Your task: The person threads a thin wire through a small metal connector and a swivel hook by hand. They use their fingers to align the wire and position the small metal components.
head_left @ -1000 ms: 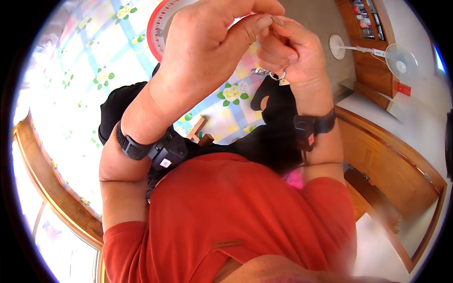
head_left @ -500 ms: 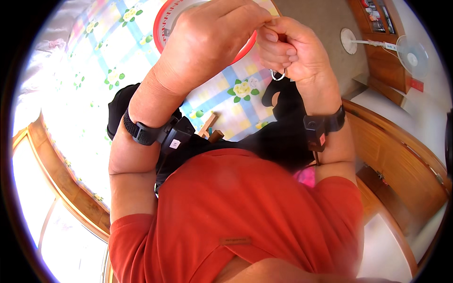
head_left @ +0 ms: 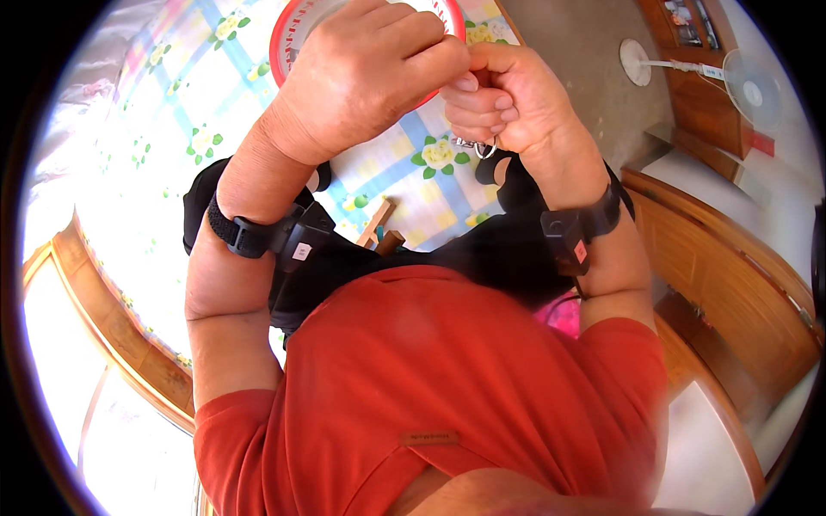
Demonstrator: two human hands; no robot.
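Observation:
My left hand (head_left: 366,82) is closed, back upward, its thumb and fingertips pinched together against my right fingertips. Whatever lies in that pinch is hidden. With its fingers curled in, my right hand (head_left: 529,107) is closed too. A silver metal ring (head_left: 487,151) with a small linked metal piece hangs just below its curled fingers; the rest of that thing is out of sight inside the hand. Under my left hand sits a round tray (head_left: 277,50) with a red rim and a white, red-patterned inside, partly covered by the hand.
A flowered checked cloth (head_left: 202,142) spreads beneath my legs. Small wooden pieces (head_left: 376,221) lie between my thighs. To the right stand a white fan (head_left: 753,93) and wooden furniture (head_left: 723,275). A curved wooden edge (head_left: 120,331) runs along the left.
Both hands have shifted slightly left and down in view. More of the tray's inside shows. The metal ring hangs lower, with its linked piece now visible.

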